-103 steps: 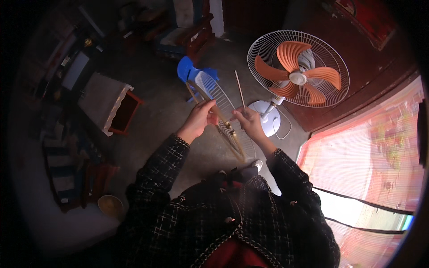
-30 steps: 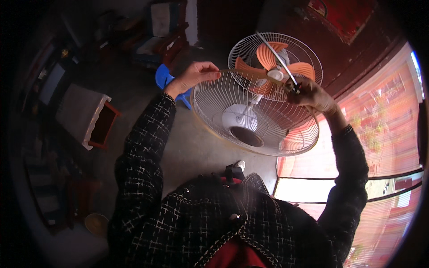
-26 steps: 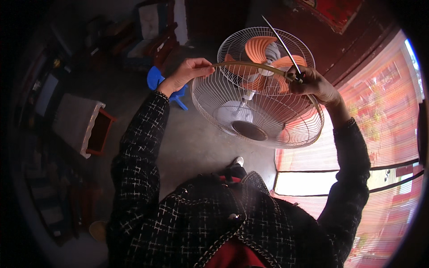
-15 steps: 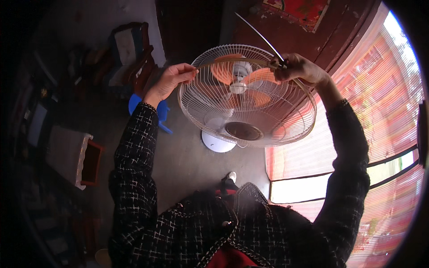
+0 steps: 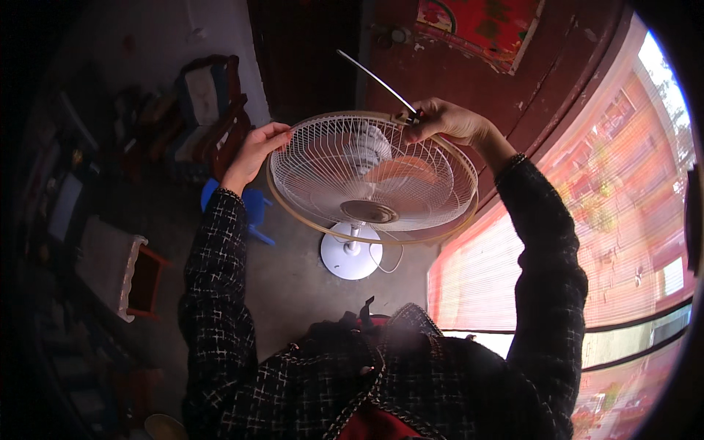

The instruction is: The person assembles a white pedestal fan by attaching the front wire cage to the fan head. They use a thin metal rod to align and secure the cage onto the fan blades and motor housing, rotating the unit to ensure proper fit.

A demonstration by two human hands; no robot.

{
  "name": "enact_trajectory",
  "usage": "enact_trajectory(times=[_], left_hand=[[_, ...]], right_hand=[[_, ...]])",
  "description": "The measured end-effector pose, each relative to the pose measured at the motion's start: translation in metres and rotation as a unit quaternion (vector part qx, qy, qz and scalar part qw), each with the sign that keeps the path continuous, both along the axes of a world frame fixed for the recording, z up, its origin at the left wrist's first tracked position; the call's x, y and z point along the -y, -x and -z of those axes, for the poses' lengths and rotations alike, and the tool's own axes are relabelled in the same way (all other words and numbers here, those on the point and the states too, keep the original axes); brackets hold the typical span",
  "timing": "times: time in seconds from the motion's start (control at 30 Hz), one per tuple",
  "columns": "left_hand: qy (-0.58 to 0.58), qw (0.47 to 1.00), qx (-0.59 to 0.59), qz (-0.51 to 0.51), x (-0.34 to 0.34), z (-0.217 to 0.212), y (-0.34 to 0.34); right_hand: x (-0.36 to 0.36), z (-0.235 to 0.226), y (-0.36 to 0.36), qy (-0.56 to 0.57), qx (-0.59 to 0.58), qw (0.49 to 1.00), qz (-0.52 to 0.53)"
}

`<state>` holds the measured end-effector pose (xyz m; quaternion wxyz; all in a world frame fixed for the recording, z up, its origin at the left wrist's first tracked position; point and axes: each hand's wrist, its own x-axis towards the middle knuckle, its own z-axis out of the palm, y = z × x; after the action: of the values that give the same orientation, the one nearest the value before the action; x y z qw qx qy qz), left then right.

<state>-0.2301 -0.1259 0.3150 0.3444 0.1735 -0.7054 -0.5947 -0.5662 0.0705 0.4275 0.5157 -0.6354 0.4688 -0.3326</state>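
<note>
A standing fan with a pale wire guard (image 5: 323,176) stands in front of me, and its orange blades (image 5: 403,170) show dimly through the wires. A tan ring (image 5: 293,213) runs around the guard's rim. At the ring's left side, my left hand (image 5: 253,155) pinches the rim between thumb and fingers. My right hand (image 5: 458,125) is closed around a screwdriver (image 5: 378,82) at the far right of the rim, its thumb against the ring. The screwdriver's thin metal shaft points up and to the left. The fan's round white base (image 5: 350,257) rests on the floor.
Behind the fan is a dark red door (image 5: 469,81) with a red poster (image 5: 480,26). A blue plastic stool (image 5: 257,209) stands below my left hand, near a wooden chair (image 5: 209,103). A cloth-covered table (image 5: 110,264) is at left, a sheer curtain (image 5: 587,242) at right.
Both hands have shifted left with the rim of the guard. The tan ring, which crossed the wires between my hands, now follows the rim. More of the white base shows.
</note>
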Motion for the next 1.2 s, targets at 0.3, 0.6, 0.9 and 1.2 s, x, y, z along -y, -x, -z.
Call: enact_trajectory(times=[0.3,0.6,0.9,1.2], left_hand=[[-0.005,0.998,0.007,-0.060,-0.002,0.003,-0.003],[0.150,0.975,-0.012,-0.164,-0.001,0.005,-0.005],[-0.043,0.993,-0.070,-0.084,0.011,0.059,-0.013],[-0.040,0.987,-0.094,-0.127,0.013,0.078,-0.013]], right_hand=[[0.027,0.003,0.003,0.002,-0.034,0.999,-0.002],[0.028,-0.009,0.003,0.005,-0.048,0.999,0.011],[0.006,-0.013,-0.009,-0.052,0.006,0.993,0.104],[0.006,-0.027,-0.031,-0.057,-0.035,0.988,0.141]])
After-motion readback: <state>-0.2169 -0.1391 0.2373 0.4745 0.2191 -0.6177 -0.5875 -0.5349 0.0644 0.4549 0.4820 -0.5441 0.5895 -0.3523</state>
